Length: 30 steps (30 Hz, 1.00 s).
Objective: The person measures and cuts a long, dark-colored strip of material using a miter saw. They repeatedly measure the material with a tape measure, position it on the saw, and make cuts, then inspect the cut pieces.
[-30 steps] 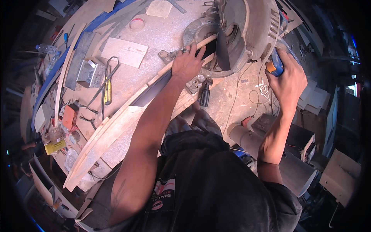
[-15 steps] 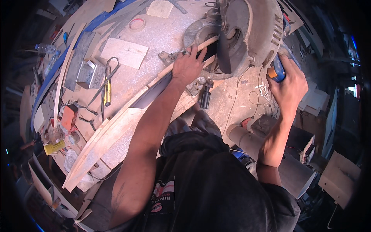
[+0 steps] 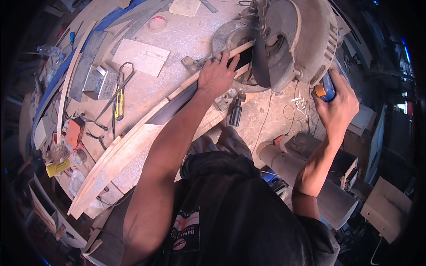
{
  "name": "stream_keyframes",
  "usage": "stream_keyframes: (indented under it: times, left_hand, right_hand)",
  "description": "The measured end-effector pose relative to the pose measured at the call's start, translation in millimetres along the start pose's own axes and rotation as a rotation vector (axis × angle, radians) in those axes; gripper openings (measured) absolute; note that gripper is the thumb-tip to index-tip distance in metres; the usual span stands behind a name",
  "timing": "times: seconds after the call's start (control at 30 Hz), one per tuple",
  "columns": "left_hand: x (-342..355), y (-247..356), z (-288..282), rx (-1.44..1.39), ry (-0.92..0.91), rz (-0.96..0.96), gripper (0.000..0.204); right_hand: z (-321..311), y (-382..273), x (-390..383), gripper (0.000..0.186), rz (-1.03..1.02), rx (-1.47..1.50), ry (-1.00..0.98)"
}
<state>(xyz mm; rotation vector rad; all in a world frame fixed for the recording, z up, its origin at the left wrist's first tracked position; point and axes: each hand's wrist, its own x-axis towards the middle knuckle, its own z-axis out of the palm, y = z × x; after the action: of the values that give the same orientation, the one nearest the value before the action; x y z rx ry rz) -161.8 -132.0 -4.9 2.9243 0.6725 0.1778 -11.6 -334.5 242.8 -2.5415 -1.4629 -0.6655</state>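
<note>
A dusty miter saw stands at the far right of the bench, its round blade showing below the guard. My right hand is closed round the saw's blue handle, which has an orange part on it. My left hand presses a long dark strip against a pale wooden fence strip, its fingers hooked over the top edge. The dark strip's far end runs close to the blade. Under it lies a long pale board. My left thumb is hard to make out.
On the bench left of the saw lie a pale wood piece, a yellow cutter knife, a metal box and a tape roll. A black clamp handle sticks out near my body. A cable lies on the floor.
The saw head and my right hand on its handle have shifted a little to the right. My left hand stays in place on the dark strip. The whole view has moved slightly.
</note>
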Motion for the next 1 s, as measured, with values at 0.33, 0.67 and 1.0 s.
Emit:
stream_keyframes:
  times: [0.33,0.67,1.0]
  left_hand:
    - [-1.6,-1.1,-0.3,-0.031,-0.008,-0.008,0.061]
    - [0.8,0.6,2.6,-0.008,0.007,-0.016,0.061]
    - [0.1,-0.9,2.4,-0.048,0.004,-0.013,0.061]
  right_hand:
    - [1.6,0.4,1.3,0.043,-0.043,0.003,0.060]
    - [-0.4,-2.2,1.8,0.051,0.025,0.009,-0.008]
    - [-3.5,-0.7,0.5,0.066,0.102,-0.018,-0.122]
